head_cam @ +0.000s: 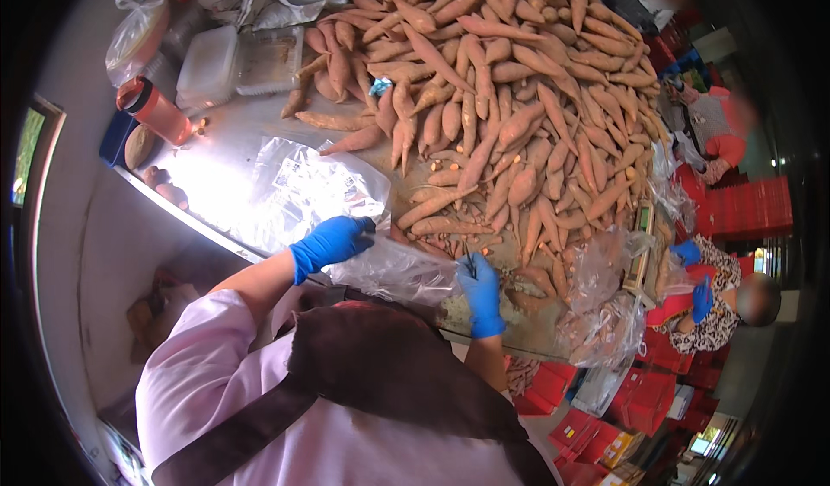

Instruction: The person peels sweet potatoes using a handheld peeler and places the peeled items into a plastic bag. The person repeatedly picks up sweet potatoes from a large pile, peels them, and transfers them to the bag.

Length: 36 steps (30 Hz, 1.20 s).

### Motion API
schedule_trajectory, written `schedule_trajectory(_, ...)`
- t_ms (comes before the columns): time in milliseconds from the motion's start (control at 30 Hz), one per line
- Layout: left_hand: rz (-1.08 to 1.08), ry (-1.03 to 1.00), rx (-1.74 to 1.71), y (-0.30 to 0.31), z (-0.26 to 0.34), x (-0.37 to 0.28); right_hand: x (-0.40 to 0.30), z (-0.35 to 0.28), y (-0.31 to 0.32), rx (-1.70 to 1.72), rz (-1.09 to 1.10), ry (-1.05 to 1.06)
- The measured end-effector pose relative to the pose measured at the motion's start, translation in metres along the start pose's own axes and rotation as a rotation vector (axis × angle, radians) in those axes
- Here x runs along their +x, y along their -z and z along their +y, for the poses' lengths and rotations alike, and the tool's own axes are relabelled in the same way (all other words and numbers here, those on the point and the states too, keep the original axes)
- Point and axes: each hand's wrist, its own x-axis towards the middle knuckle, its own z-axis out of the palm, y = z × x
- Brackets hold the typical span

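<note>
My left hand [332, 245], in a blue glove, is closed on one side of a clear plastic bag [399, 269]. The bag stretches across the front of the table to my right hand [481, 294], also blue-gloved, which grips its other side. A thin dark tool [470, 260], its kind unclear, sticks up from the fingers of my right hand. Beyond the bag rises a large heap of sweet potatoes [506, 136], with small broken bits near its front edge. More clear plastic bags [311, 184] with printing lie flat just beyond my left hand.
Filled clear bags [603, 330] and a weighing scale [640, 249] stand at the table's right end. A pink bottle [159, 113] and plastic tubs [206, 64] are at the left. Red crates [642, 398] fill the floor at right, where a blue-gloved person [707, 291] works.
</note>
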Motion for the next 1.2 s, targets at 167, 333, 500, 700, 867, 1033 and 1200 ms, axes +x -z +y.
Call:
schedule_trajectory(167, 0.219, -0.393, 0.284, 0.021, 0.058, -0.013, -0.004, -0.007, -0.037, 0.05, -0.034, -0.049)
schedule_trajectory(333, -0.325, -0.416, -0.176, 0.004, 0.0, 0.008, -0.008, 0.002, -0.044, 0.018, -0.221, -0.112)
schedule_trajectory(500, 0.602, -0.253, -0.206, 0.097, -0.034, 0.088, -0.014, 0.005, -0.04, 0.052, -0.231, -0.184)
schedule_trajectory(700, 0.675, 0.184, 0.167, 0.147, -0.117, 0.175, -0.007, -0.027, -0.049, -0.006, -0.253, -0.164)
schedule_trajectory(867, 0.721, 0.279, 0.102, 0.125, -0.11, 0.182, -0.011, -0.025, -0.051, 0.023, -0.196, -0.174)
schedule_trajectory(1033, 0.579, -0.159, -0.761, 0.093, -0.114, 0.141, -0.022, -0.034, -0.048, -0.002, -0.158, -0.145)
schedule_trajectory(1200, 0.372, -0.106, -1.446, 0.085, -0.025, 0.06, -0.023, -0.013, -0.052, 0.005, -0.141, -0.133)
